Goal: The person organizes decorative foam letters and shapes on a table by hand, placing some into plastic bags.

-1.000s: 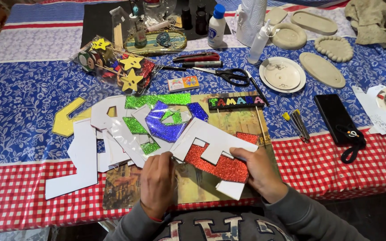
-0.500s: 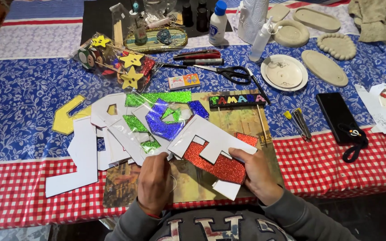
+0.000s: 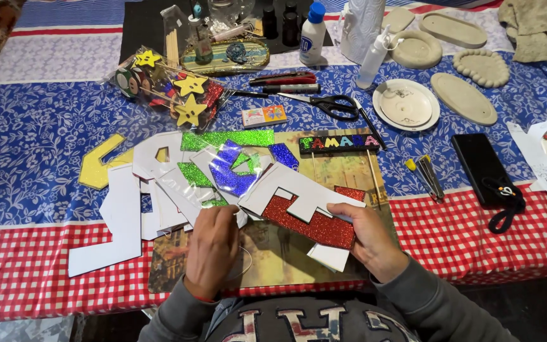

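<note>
A person sits at a craft table, seen from above. The right hand [image 3: 370, 239] pinches the edge of a large letter cut-out [image 3: 299, 206], white on one face and red glitter on the other, which lies tilted across a picture-printed board [image 3: 349, 174] at the table's near edge. The left hand [image 3: 212, 248] is curled, fingertips down on a strip of clear film [image 3: 188, 193] just beside the letter; whether it grips the film cannot be told.

To handle this well, it seems wise to keep the letter flat and held by its edges, so the glitter does not rub off and the thin card does not crease.

More cut-outs fan out to the left: white pieces [image 3: 121, 221], green glitter pieces [image 3: 226, 138], a blue one [image 3: 232, 177], a yellow one [image 3: 99, 166]. The table wears a blue floral cloth [image 3: 26, 145] with a red-checked border [image 3: 20, 266]. Farther back lie black-handled scissors [image 3: 330, 104], a glue bottle with a blue cap [image 3: 311, 28], a bag of yellow star toppers [image 3: 169, 85], pale plaster trays [image 3: 463, 98] and a dark phone [image 3: 481, 168] at right. The room beyond is out of view.
</note>
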